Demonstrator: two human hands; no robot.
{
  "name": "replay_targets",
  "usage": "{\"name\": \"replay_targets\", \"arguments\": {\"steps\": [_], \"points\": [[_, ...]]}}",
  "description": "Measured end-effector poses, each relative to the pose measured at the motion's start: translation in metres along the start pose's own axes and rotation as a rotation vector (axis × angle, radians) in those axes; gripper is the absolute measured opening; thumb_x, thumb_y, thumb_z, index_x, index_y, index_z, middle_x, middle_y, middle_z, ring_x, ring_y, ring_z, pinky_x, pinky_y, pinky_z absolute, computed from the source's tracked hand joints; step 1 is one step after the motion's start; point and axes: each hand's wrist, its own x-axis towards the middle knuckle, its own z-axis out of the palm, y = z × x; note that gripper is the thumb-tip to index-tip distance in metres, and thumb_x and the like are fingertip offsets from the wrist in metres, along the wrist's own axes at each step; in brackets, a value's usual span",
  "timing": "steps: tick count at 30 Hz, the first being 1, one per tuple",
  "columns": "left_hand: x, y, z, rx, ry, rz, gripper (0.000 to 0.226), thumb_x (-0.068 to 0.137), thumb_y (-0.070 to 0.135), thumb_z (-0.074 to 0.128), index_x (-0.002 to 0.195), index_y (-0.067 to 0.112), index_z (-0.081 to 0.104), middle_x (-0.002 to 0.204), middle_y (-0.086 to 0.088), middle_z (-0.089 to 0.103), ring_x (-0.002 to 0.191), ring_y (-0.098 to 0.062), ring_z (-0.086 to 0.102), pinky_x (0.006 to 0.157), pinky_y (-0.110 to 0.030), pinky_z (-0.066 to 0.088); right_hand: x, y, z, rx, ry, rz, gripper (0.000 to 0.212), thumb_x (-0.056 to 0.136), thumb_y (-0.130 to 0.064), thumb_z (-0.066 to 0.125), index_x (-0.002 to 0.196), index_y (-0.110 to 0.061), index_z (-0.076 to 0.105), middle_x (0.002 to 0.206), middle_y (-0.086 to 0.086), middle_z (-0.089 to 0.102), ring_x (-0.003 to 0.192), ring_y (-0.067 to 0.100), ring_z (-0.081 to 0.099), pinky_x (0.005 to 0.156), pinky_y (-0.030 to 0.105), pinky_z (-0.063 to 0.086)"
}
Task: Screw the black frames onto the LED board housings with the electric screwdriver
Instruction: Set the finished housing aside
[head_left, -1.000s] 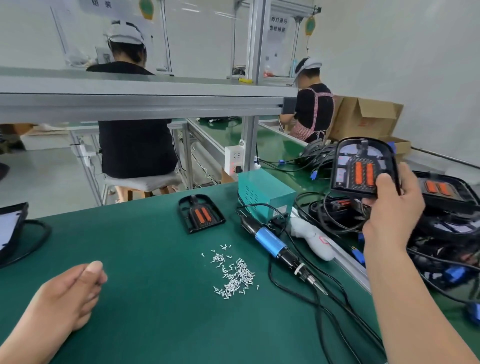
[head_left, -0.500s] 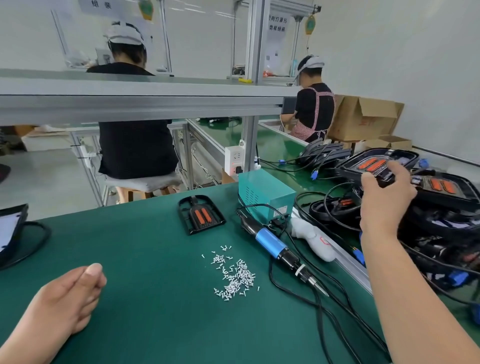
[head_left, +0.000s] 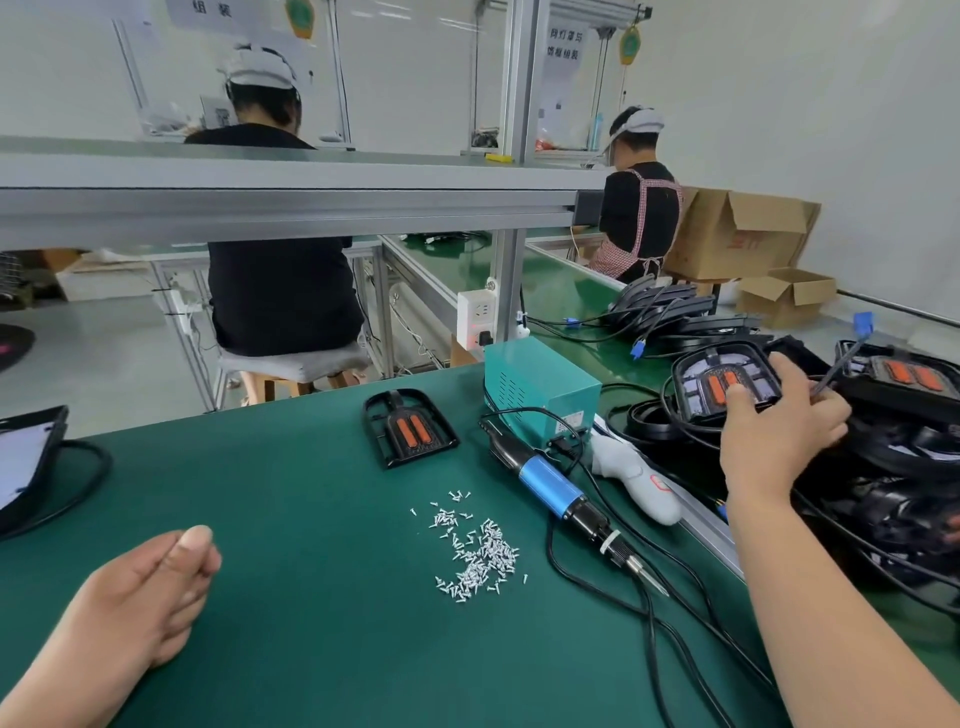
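Nearest us, our left hand (head_left: 150, 592) rests on the desk (head_left: 322, 634) by its near-left corner. Its fingers are loosely curled and the thumb lies on the forefinger; we see nothing in it. Mid-desk lies a loose heap of screws (head_left: 478, 551). Just right of them the screwdriver (head_left: 550, 486) lies flat and untouched, its bit pointing toward the near edge and its cord looping off to the near-right corner. A white tool (head_left: 636, 478) lies beside it along the right edge.

Farther in, near the far edge, a frame (head_left: 410, 428) with two orange lenses in its middle lies flat, well apart from both our hands. A teal box (head_left: 535, 384) stands at the far-right corner, just behind the screwdriver's rear end.

Our right arm reaches out past the right edge, where our right hand (head_left: 779, 426) grips a housing (head_left: 696, 382). The thumb presses on its orange lenses and the fingers curl round its far rim, holding it tilted toward us above tangled cables (head_left: 883, 499). A pile (head_left: 914, 376) of like units sits just right of it. A black tray (head_left: 26, 462) rests at the left edge.

Beyond the desk two people (head_left: 280, 291) sit with their backs to us, and cardboard boxes (head_left: 743, 234) stand by the wall.
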Motion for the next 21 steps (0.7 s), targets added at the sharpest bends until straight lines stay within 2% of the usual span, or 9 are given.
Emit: {"name": "replay_targets", "arguments": {"steps": [4,8,12,16,21], "points": [[-0.001,0.003,0.001,-0.001,0.002,-0.004,0.065,0.091,0.072,0.067,0.093,0.008,0.062,0.062,-0.003,0.027,0.049,-0.016,0.021,0.050,-0.024,0.028,-0.004,-0.003,-0.003,-0.014,-0.029,0.014,0.051,0.096,-0.020,0.070,0.145,-0.021,0.058,0.150,0.019,0.036,0.132,0.042,0.034,0.107,0.053,0.044],[-0.003,0.008,0.004,-0.018,0.012,-0.015,0.067,0.089,0.074,0.068,0.093,0.007,0.062,0.061,-0.001,0.031,0.048,-0.015,0.022,0.050,-0.022,0.029,-0.009,-0.007,-0.011,0.044,-0.068,0.032,0.053,0.096,-0.022,0.065,0.147,-0.033,0.056,0.160,0.019,0.030,0.144,0.038,0.027,0.114,0.055,0.040],[-0.006,0.013,0.007,-0.029,0.023,-0.020,0.068,0.087,0.076,0.069,0.093,0.008,0.063,0.063,-0.002,0.031,0.048,-0.016,0.023,0.050,-0.022,0.029,-0.023,-0.012,-0.022,0.152,-0.095,0.044,0.054,0.096,-0.023,0.061,0.147,-0.038,0.053,0.172,0.012,0.019,0.159,0.027,0.012,0.119,0.048,0.030],[-0.013,0.024,0.014,-0.030,0.026,-0.014,0.069,0.084,0.078,0.070,0.090,0.010,0.064,0.064,-0.003,0.028,0.049,-0.016,0.024,0.050,-0.021,0.027,-0.041,-0.021,-0.031,0.205,-0.112,0.038,0.051,0.095,-0.023,0.059,0.144,-0.037,0.056,0.175,0.009,0.015,0.161,0.021,0.007,0.119,0.040,0.024],[-0.023,0.044,0.028,-0.006,0.021,-0.003,0.063,0.086,0.074,0.065,0.084,0.011,0.063,0.068,-0.005,0.023,0.053,-0.018,0.022,0.048,-0.020,0.024,-0.062,-0.034,-0.032,0.196,-0.146,-0.062,0.045,0.093,-0.025,0.059,0.138,-0.030,0.059,0.175,0.010,0.013,0.163,0.023,0.005,0.129,0.055,0.018]]}}
